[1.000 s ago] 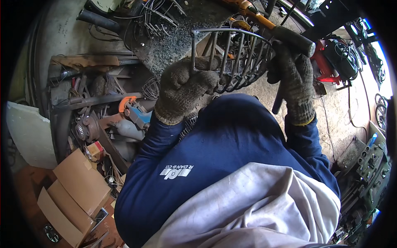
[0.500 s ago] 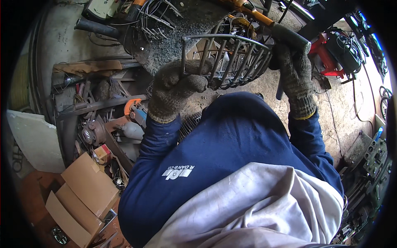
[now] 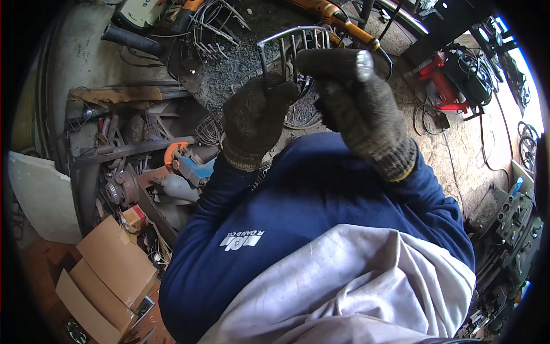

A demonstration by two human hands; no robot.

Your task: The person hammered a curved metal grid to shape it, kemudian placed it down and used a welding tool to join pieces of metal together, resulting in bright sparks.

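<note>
My left hand point(image 3: 252, 117), in a dark knitted work glove, is closed around the near left corner of a curved metal rack point(image 3: 282, 57) made of welded bars. My right hand point(image 3: 369, 114), gloved alike, grips a hammer whose thick cylindrical head point(image 3: 332, 63) shows above the fist. The hammer's handle is hidden by the glove. Its head lies across the right part of the rack in view and hides many of the bars. I cannot tell whether head and bars touch.
Beyond the rack lies an orange power tool point(image 3: 338, 18) with a cable. A red and black machine point(image 3: 444, 83) stands at right. Grit and bent wires point(image 3: 215, 31) lie at far left. An orange and blue tool point(image 3: 192, 163) and a cardboard box point(image 3: 117, 252) are at left.
My right hand has swung left with the hammer, bringing its head in front of the rack. The left hand has shifted slightly right, and the rack has turned.
</note>
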